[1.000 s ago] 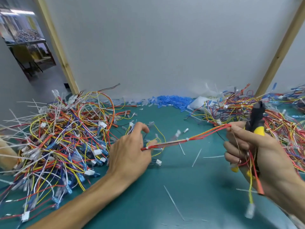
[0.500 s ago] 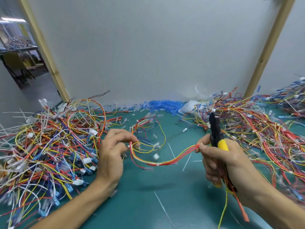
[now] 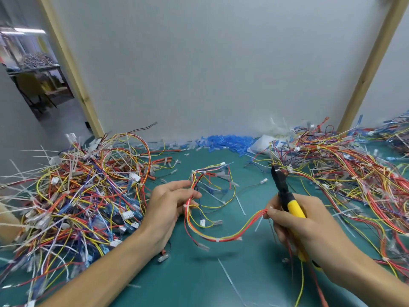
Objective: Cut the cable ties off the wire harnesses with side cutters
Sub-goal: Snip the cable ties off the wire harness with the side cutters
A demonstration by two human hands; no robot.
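A red, yellow and orange wire harness (image 3: pixel 223 237) sags in a loop between my hands above the green mat. White cable ties (image 3: pixel 217 240) still bind it along the low part. My left hand (image 3: pixel 168 207) holds one end, fingers loosely curled round the wires, with the loose ends and white connectors fanning up behind it. My right hand (image 3: pixel 305 227) grips the yellow-handled side cutters (image 3: pixel 285 193), black jaws pointing up, and pinches the harness's other end at its fingertips.
A big heap of tied harnesses (image 3: pixel 70 196) lies at the left. Another spread of wires (image 3: pixel 354 173) covers the right side. Blue sleeves (image 3: pixel 223 144) line the back wall. Cut tie strips (image 3: pixel 229 278) lie scattered on the green mat (image 3: pixel 199 284).
The harness was pulled taut between my hands, then went slack into a hanging loop. My left hand lifted away from the left heap with its end; my right hand moved leftward.
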